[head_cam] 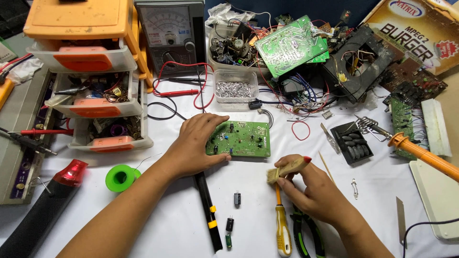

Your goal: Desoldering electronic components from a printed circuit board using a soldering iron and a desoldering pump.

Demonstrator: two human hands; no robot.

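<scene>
White table (158, 210), very messy, full of wires and tools. Left hand (196, 143) pressing flat on small green circuit board (240, 138), fingers over its left edge. Right hand (311, 188) pinching a little wooden brush (287, 168), bristles just below the board's right corner. Yellow screwdriver (282, 229) lying under that hand.

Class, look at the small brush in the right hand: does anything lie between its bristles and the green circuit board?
Nothing visible does. The brush in the right hand has only bare white tabletop between its bristles and the green circuit board, which the left hand steadies.
</scene>
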